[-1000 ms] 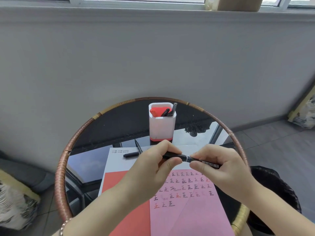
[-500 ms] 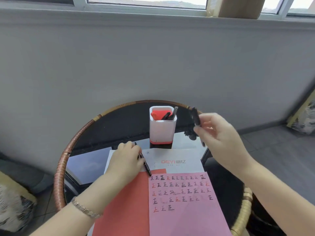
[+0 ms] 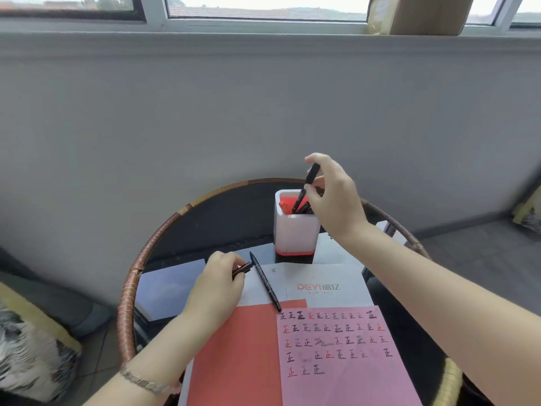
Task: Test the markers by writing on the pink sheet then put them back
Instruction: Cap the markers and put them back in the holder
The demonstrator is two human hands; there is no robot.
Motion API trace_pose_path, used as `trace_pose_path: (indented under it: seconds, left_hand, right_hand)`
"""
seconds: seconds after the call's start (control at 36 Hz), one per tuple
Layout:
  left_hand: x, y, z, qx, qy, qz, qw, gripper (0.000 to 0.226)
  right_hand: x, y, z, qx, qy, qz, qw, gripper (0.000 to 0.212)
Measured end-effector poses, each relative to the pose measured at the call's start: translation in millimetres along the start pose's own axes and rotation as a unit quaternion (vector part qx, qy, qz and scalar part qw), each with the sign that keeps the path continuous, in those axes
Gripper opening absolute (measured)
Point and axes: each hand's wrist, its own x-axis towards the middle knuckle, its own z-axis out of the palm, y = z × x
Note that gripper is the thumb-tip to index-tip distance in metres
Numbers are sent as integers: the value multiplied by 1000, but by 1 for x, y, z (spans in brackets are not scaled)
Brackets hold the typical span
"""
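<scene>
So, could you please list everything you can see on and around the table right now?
pen holder: one, white with red base, table's far side.
red marker: one, red, inside pen holder.
black marker: one, black, lower end in pen holder.
loose marker: one, black, lying on white sheet.
dark marker: one, dark, above white sheet.
pink sheet: one, pink, near right.
red sheet: one, red, beside pink sheet.
white sheet: one, white, under both.
table: one, dark, rattan rim.
box: one, brown, window sill.
left hand: one, pinching dark marker.
right hand: one, pinching black marker.
</scene>
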Motion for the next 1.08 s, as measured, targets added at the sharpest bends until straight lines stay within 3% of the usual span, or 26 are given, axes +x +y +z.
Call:
trace_pose_path:
  seconds: [0.11, 0.22, 0.28, 0.36, 0.42, 0.47, 0.53, 0.61, 0.86, 1.08]
  left_hand:
    - [-2, 4, -12, -115, 38, -14, 993, 16]
    - [-6, 1, -24, -206, 59, -46, 976, 18]
    - [-9, -4, -28, -234, 66, -60, 968, 17]
    - [-14, -14, -32, -255, 66, -68, 962, 17]
    - [-20, -18, -34, -270, 66, -75, 958, 18]
    - [-25, -21, -37, -279, 69, -78, 955, 21]
    - [-29, -23, -39, -276, 68, -75, 956, 23]
    - [-34, -25, -42, -275, 67, -69, 957, 25]
    - [-42, -25, -42, -286, 60, -81, 953, 22]
    - [-43, -6, -36, -329, 46, -81, 940, 20]
  right_hand:
    - [-7, 10, 13, -104, -52, -13, 993, 22]
    - [-12, 11, 18, -178, -97, -18, 979, 20]
    - [-15, 8, 17, -178, -71, -18, 981, 20]
    - [-27, -3, 14, -150, 16, -81, 985, 18]
    - [-43, -11, 15, -140, 13, -132, 981, 14]
    - [-63, -22, 21, -131, -89, -113, 981, 12]
    - [-81, -29, 33, -132, -222, -28, 966, 21]
    - [-96, -31, 54, -168, -316, 57, 932, 35]
    - [-97, -29, 71, -157, -299, 133, 932, 34]
    - [-91, -28, 14, 25, -219, 154, 963, 23]
